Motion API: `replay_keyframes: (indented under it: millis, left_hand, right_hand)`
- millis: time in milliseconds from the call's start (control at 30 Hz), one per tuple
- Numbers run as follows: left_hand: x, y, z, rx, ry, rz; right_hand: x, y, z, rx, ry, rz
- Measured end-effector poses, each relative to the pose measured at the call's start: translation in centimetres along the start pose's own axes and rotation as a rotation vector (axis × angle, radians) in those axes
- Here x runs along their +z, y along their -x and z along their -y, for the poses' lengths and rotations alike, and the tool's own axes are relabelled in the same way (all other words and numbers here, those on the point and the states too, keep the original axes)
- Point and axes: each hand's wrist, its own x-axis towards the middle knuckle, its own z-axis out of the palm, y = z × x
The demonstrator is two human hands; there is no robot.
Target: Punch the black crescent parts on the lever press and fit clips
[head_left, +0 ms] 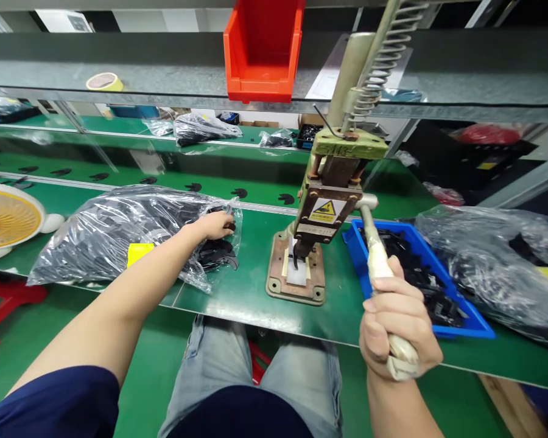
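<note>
Left hand [217, 225]: yours is at the clear plastic bag [95, 222], by its right end, among black curved parts [217, 254]; you may have one, but I cannot tell whether your grip is closed.
Right hand [399, 319]: your grip is wrapped round the lever [378, 252].
Hand press [331, 176]: before you, near the counter [244, 295]'s front edge.
Blue bin [477, 328]: right of the press, nearest corner by that edge.

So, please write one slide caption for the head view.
Right hand on the press lever, left hand at a plastic bag of black parts.
</note>
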Motion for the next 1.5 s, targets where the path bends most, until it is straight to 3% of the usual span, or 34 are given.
replay_keyframes:
  millis: [67, 133, 233, 300, 433, 567, 800, 1033, 1267, 1500]
  left_hand:
    - [0.2, 0.4, -1.7, -0.014, 0.149, -0.074]
    - [0.7, 0.9, -3.9, -0.052, 0.441, -0.080]
    - [1.9, 1.7, -7.9, -0.113, 0.952, 0.053]
    - [2.6, 2.2, -10.4, -0.124, 1.169, 0.121]
    - [3.7, 2.8, -14.4, -0.085, 1.427, 0.106]
    - [4.6, 2.5, -16.6, -0.130, 1.568, 0.034]
    - [4.8, 1.4, -17.8, -0.178, 1.456, 0.061]
    - [4.8, 0.4, -17.1, -0.139, 1.371, 0.156]
    - [5.1, 0.4, -16.5, -0.066, 1.426, 0.208]
    - [5.6, 0.1, -16.6, -0.147, 1.376, 0.209]
  right_hand:
    - [-0.1, 0.0, 0.0, -0.002, -0.001, 0.016]
    - [-0.1, 0.1, 0.1, 0.005, -0.002, 0.027]
    - [-0.2, 0.1, 0.1, 0.026, -0.004, 0.032]
    - [-0.2, 0.1, 0.2, 0.015, -0.003, 0.035]
    - [-0.2, 0.0, 0.1, -0.008, -0.010, 0.046]
    - [-0.2, 0.1, 0.2, -0.005, 0.000, 0.038]
    - [0.0, 0.1, 0.1, -0.004, 0.001, 0.023]
    - [0.0, 0.0, 0.2, -0.001, 0.005, 0.027]
    - [-0.4, 0.1, 0.1, 0.015, -0.001, 0.055]
    - [-0.3, 0.1, 0.1, 0.028, 0.038, 0.024]
